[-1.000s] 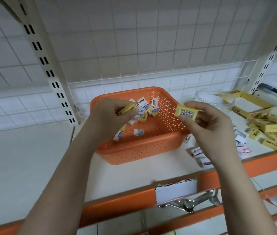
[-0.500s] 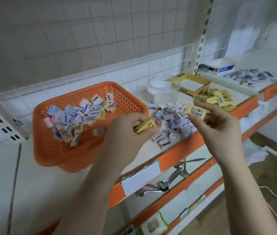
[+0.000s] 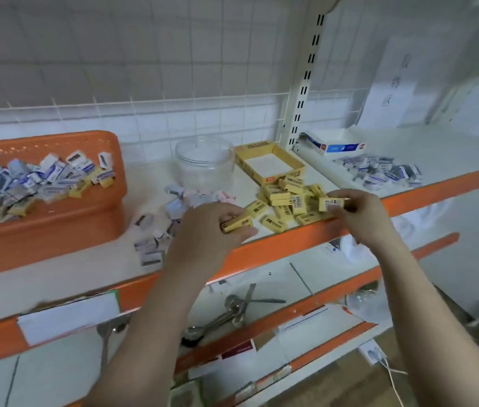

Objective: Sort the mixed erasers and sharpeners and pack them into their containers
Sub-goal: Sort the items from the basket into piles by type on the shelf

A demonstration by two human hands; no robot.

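My left hand (image 3: pixel 212 230) grips a yellow-boxed eraser (image 3: pixel 237 224) above the shelf's front edge. My right hand (image 3: pixel 360 212) pinches another yellow eraser (image 3: pixel 332 203) with its barcode facing me, over a pile of yellow erasers (image 3: pixel 286 201). Behind that pile lies an open yellow carton (image 3: pixel 270 164), and a clear round jar (image 3: pixel 204 161) stands to its left. The orange basket (image 3: pixel 56 227) at the left holds several mixed blue, white and yellow packets. Loose blue-white packets (image 3: pixel 156 239) lie on the shelf between the basket and my left hand.
A white upright post (image 3: pixel 305 80) divides the shelving. On the right shelf sit a blue-white carton (image 3: pixel 335 143) and a heap of blue-white packets (image 3: pixel 379 171). Metal spoons (image 3: pixel 232 309) lie on the lower shelf. The orange shelf edge (image 3: pixel 291 239) runs under my hands.
The view has swung right, away from the basket. Both hands have carried their yellow erasers rightward and lower, to the yellow pile by the open carton.
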